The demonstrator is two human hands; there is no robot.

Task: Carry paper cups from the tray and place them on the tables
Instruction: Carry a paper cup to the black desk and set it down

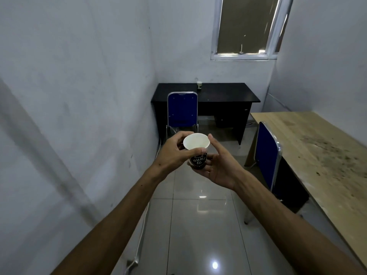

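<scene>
A paper cup, white inside with a black lettered band, is held upright in front of me above the tiled floor. My left hand grips its rim and side with thumb and curled fingers. My right hand cups the cup's base from the right, its forefinger straight beside the rim. A second paper cup stands on the black desk against the far wall. No tray is in view.
A blue chair stands at the black desk's left end. A long wooden table runs along the right wall, with another blue chair tucked against it. Glossy floor tiles lie between me and the desk. A window sits above.
</scene>
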